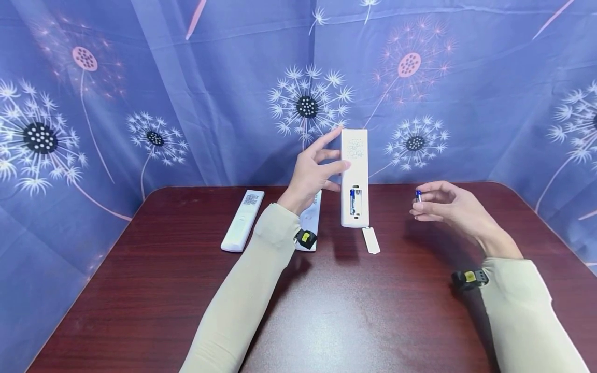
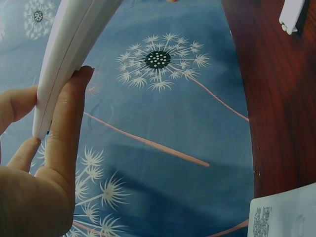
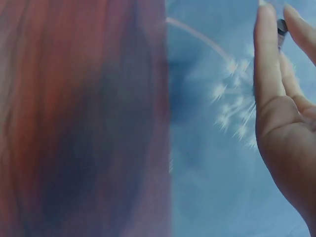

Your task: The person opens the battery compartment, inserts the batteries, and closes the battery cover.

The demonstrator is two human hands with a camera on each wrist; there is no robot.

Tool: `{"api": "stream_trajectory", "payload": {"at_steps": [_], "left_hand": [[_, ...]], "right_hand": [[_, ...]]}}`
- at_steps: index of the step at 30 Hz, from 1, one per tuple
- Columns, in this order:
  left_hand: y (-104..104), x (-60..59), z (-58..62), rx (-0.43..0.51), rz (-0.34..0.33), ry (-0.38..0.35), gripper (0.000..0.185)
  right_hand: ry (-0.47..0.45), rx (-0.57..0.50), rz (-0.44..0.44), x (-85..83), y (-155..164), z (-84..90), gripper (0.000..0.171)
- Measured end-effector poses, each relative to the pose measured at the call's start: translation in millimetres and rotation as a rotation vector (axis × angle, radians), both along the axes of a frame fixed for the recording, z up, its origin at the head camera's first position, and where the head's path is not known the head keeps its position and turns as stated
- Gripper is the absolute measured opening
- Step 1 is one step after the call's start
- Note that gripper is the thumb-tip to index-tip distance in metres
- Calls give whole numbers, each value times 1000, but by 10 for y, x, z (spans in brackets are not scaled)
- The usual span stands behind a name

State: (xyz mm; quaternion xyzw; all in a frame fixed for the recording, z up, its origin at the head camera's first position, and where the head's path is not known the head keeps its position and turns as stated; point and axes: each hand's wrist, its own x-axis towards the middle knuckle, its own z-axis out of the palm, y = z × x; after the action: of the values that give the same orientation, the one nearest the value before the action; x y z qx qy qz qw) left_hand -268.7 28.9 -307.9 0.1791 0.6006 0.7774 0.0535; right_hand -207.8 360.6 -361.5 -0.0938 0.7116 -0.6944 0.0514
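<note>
My left hand [image 1: 313, 173] holds a white remote control [image 1: 355, 176] upright above the table, its back turned toward me. One blue battery [image 1: 352, 202] lies in the left side of its uncovered battery compartment; the right side shows bare. In the left wrist view the remote's edge [image 2: 64, 59] sits between thumb and fingers. To the right, my right hand [image 1: 454, 207] pinches a second small blue and silver battery [image 1: 418, 196] between thumb and fingertips, apart from the remote. On the table just below the held remote lies its white battery cover [image 1: 371, 240].
Another white remote [image 1: 242, 221] lies on the dark red wooden table [image 1: 326, 311] at the left. A further one [image 1: 311, 220] lies partly hidden behind my left wrist. A blue curtain [image 1: 224, 93] with dandelion print hangs right behind the table's far edge.
</note>
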Motion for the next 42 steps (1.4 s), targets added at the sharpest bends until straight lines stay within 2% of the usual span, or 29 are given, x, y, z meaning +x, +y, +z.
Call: {"api": "stream_trajectory", "payload": {"at_steps": [5,14,19,24,29,42], "left_hand": [[7,-5,-1,1,2,1,72],[13,-2,11,12,8,3,72],[13,-1,18,11,8,9,72],[8,8,26,0,16,14,71],[5,14,27,-8,20,13,71],[11,18,14,-25,13,30,73]], "right_hand": [[111,59,-38,55,-237,159,35],[211,19,23,143,-582,329,38],[257,65,40,181,-748,389,39],[297,109,41,214,-874,428,39],[336,87,44,247,-957,448,40],[412,185,14,271,-1074,458,42]]}}
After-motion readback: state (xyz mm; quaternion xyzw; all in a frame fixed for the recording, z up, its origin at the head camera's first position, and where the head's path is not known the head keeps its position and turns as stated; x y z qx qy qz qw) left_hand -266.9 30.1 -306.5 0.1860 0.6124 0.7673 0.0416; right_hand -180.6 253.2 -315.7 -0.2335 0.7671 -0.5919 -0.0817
